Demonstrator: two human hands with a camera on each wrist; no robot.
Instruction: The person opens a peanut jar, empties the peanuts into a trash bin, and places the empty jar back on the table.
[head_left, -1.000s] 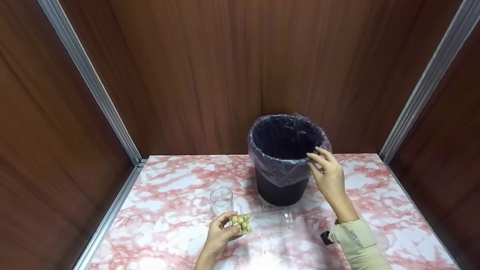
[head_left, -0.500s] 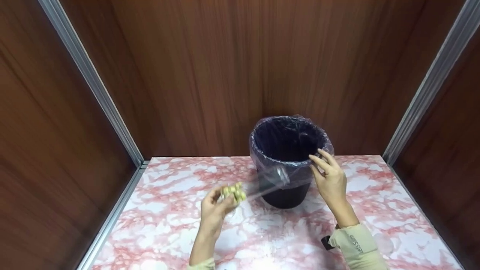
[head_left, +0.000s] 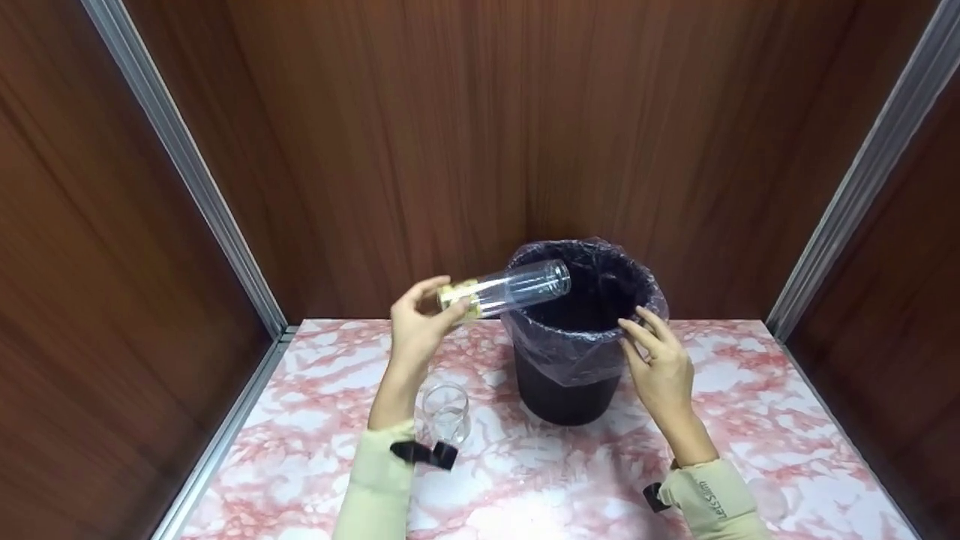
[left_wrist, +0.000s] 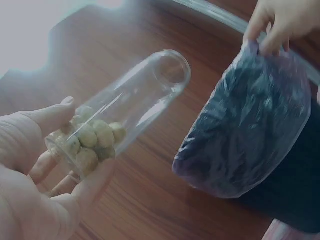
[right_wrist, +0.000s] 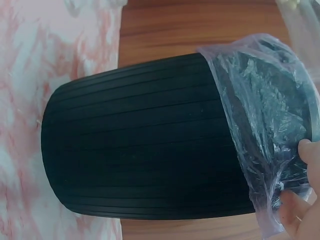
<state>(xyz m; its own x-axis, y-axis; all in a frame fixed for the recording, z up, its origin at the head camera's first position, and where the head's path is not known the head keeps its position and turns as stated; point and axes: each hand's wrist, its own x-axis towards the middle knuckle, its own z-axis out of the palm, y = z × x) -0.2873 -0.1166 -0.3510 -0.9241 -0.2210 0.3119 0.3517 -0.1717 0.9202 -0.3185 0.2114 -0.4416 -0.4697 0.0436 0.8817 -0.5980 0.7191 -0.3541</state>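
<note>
Table (head_left: 315, 420): top in pink-and-white marble pattern, set in a booth of dark wood-grain wall panels (head_left: 420, 120) with grey metal strips (head_left: 180, 157) running down to its far corners. Bin (head_left: 570, 390): black, ribbed, upright near the middle of the far edge, lined with a translucent purple bag (head_left: 559, 349) folded over the rim. Clear tube (head_left: 517, 286): open-mouthed, held level in the air off the far-left side of the bin, mouth over the rim; pale yellow-green round pieces (left_wrist: 92, 140) packed at its closed end. Left hand (head_left: 416, 330): raised above the table, fingers and thumb curled round the closed end of the tube. Right hand (head_left: 660, 360): at the bin's right rim, fingertips pinching the bag's folded edge. Small clear glass (head_left: 445, 412): upright on the table, left of the bin, just beside the left sleeve (head_left: 375, 487). Both sleeves cream, each with a black clip at the wrist.
</note>
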